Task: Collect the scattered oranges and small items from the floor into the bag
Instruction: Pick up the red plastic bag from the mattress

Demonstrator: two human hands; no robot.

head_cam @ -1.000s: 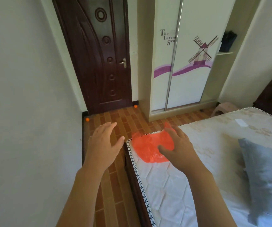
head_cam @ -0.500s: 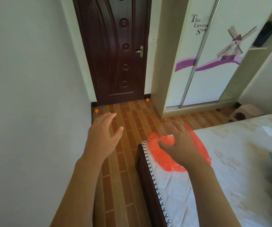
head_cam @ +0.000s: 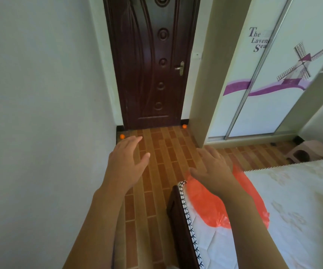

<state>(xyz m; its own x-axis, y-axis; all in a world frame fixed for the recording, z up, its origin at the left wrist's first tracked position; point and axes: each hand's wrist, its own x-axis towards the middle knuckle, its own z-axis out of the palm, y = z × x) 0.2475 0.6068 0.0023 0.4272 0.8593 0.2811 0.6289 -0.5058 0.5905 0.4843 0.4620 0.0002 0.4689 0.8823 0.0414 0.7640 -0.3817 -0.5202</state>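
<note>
1. Left hand (head_cam: pixel 126 162): extended palm-down above the brown brick-pattern tiled floor (head_cam: pixel 162 162), fingers straight and slightly spread, holding nothing.
2. Right hand (head_cam: pixel 214 171): extended palm-down over the near corner of the mattress, fingers spread and empty; whether it touches the bag beneath cannot be determined.
3. The 2 hands are well apart from each other.
4. Thin orange-red plastic bag (head_cam: pixel 205 200): lying flat on the corner of the white quilted mattress (head_cam: pixel 292 210), partly under the right hand and forearm.
5. Small orange at the left wall (head_cam: pixel 122 136): on the floor in the corner beside the door frame, just beyond the left fingertips in view.
6. Small orange at the door's right (head_cam: pixel 184 126): on the floor against the base of the dark carved wooden door (head_cam: pixel 153 65).
7. White sliding wardrobe (head_cam: pixel 273 74): printed with a windmill, a purple band and legible text "The Laven… Sea", partly cut by the door rail.
</note>
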